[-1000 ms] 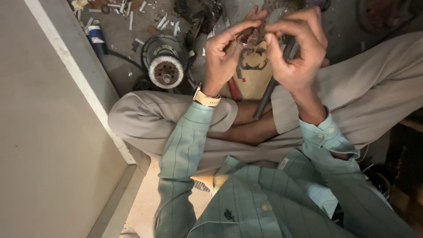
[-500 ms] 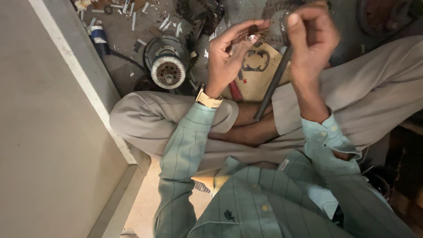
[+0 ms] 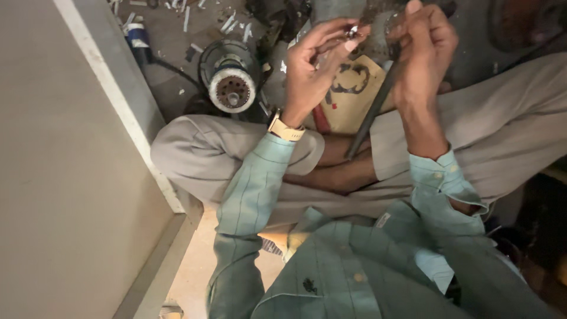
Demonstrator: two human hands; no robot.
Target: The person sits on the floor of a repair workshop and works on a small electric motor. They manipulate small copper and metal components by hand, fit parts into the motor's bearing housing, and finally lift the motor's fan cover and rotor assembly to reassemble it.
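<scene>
Above the crossed legs, the right hand (image 3: 426, 50) grips a dark rod (image 3: 369, 115) slanting down to the lap. The left hand (image 3: 313, 68) pinches a small shiny part (image 3: 352, 31), perhaps metal. Since a second ago, the hands have drawn apart. Beyond, a round motor part (image 3: 229, 80) lies on the floor.

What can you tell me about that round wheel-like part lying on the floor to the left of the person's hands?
The round motor part lies flat on the dusty grey floor, just beyond the person's bent knee. It has a dark outer housing, a pale ring of what looks like windings, and a rusty brown centre disc with small holes and a hub. A dark cable runs up to its left side. Neither hand touches it; white scraps lie scattered nearby.
</scene>
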